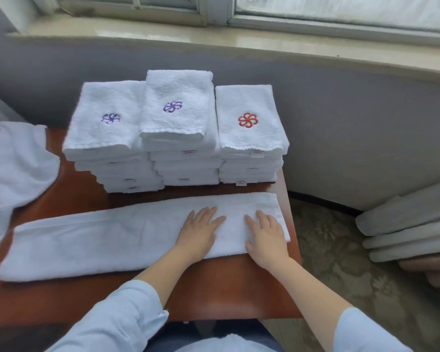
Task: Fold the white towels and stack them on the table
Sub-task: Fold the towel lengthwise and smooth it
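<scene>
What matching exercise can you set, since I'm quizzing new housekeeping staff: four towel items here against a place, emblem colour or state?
1 right stack
2 middle stack
3 long towel
4 loose towel

A crumpled at the table left edge
B red emblem on top
C flat under the left hand and right hand
D purple emblem on top

Pairs: 1-B, 2-D, 3-C, 4-A.

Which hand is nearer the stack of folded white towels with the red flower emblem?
Right. The right hand lies flat directly before the red-emblem stack; the left hand lies before the middle stack.
</scene>
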A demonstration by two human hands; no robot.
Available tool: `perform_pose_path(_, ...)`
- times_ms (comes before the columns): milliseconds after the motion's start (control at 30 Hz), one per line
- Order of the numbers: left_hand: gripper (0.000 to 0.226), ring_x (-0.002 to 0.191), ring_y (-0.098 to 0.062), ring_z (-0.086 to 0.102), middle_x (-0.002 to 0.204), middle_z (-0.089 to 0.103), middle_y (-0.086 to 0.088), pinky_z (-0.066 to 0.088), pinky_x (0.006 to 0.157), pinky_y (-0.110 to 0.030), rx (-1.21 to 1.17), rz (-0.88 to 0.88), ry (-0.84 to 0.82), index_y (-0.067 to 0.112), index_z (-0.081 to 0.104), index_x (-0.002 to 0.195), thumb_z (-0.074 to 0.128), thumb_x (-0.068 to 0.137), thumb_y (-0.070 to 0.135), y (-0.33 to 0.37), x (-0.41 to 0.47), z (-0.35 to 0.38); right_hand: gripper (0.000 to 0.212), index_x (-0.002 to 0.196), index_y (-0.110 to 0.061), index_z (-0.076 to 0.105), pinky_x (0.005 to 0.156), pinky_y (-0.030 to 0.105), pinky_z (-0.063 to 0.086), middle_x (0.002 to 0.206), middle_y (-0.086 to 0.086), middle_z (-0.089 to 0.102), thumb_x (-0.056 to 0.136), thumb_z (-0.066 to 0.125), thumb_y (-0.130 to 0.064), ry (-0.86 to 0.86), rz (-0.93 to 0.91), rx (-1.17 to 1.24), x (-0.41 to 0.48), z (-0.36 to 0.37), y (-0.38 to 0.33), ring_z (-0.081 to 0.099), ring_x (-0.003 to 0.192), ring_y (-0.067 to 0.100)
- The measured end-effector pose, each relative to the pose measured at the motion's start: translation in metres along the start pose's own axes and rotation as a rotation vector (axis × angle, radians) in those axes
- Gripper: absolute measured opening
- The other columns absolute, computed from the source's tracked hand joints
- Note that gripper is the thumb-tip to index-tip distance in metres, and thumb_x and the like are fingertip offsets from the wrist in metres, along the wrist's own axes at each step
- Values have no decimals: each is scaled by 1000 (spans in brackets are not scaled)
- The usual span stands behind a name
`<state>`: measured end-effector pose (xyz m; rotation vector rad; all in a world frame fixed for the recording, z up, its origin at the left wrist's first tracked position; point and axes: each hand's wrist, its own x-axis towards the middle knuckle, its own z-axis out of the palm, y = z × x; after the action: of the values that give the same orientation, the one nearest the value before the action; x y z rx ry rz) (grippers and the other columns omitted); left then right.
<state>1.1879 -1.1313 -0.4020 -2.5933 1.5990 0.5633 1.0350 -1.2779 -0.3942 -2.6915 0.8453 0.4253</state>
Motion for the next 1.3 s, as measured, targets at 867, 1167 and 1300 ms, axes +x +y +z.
perform_pose_path(867, 64, 150, -30, -17, 163, -21, 1, -2, 117, -61, 161, -48, -225, 41, -12, 154, 29, 104, 44, -383, -193, 6, 60, 155, -27, 23, 122, 48, -3, 165, 1, 11, 98, 39, -23, 88, -129, 110, -10, 93, -407, 3, 152, 25)
perform_pose_path(1167, 69, 150, -37, -5, 164, -14, -2, 11, 117, -56, 231, 19, -206, 43, -8, 154, 29, 98, 60, -405, -227, 12, 55, 151, -30, 27, 122, 51, 2, 165, -4, 11, 97, 40, -28, 34, -65, 102, -42, 118, -445, 1, 152, 20)
perform_pose_path(1300, 72, 148, -34, 7, 165, -7, -1, 23, 114, -50, 252, 136, -213, 45, -3, 153, 34, 94, 63, -412, -254, 16, 56, 148, -28, 29, 122, 52, 2, 164, -2, 11, 95, 45, -27, 65, 33, 127, -68, 129, -460, 2, 152, 23)
